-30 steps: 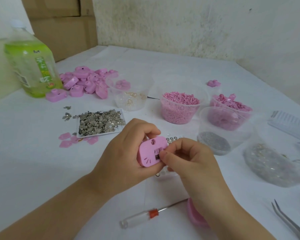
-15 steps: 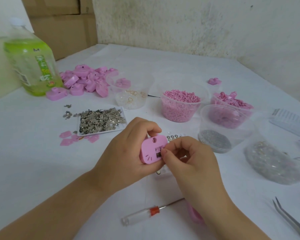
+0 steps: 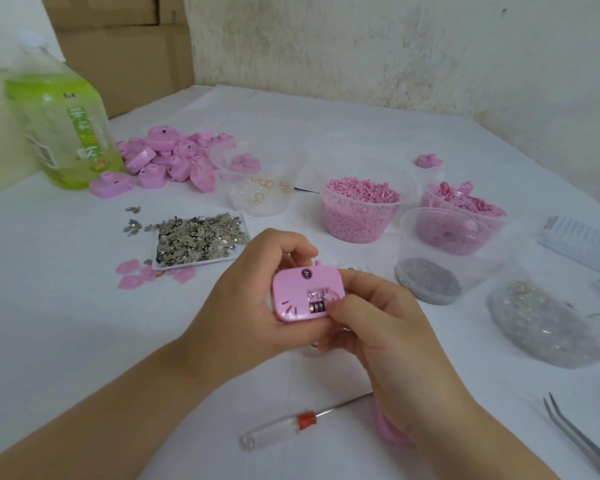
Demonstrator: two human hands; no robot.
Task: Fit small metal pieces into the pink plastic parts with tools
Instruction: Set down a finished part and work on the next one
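Observation:
My left hand grips a pink plastic part with a small round hole near its top and an open slot showing small metal rollers. My right hand curls against the part's right side, with its thumb tip pressing at the slot; whatever lies under the thumb is hidden. A white tray heaped with small metal pieces lies behind my left hand. A clear-handled screwdriver lies on the table below my hands. Metal tweezers lie at the lower right.
A pile of pink parts sits at the back left beside a green drink bottle. Clear cups hold pink pellets, pink bits, grey powder and gold rings. A clear bag of small bits lies right.
The pink part has turned flatter toward the camera, so the slot with its metal rollers now shows. My right thumb has settled onto the slot's right end.

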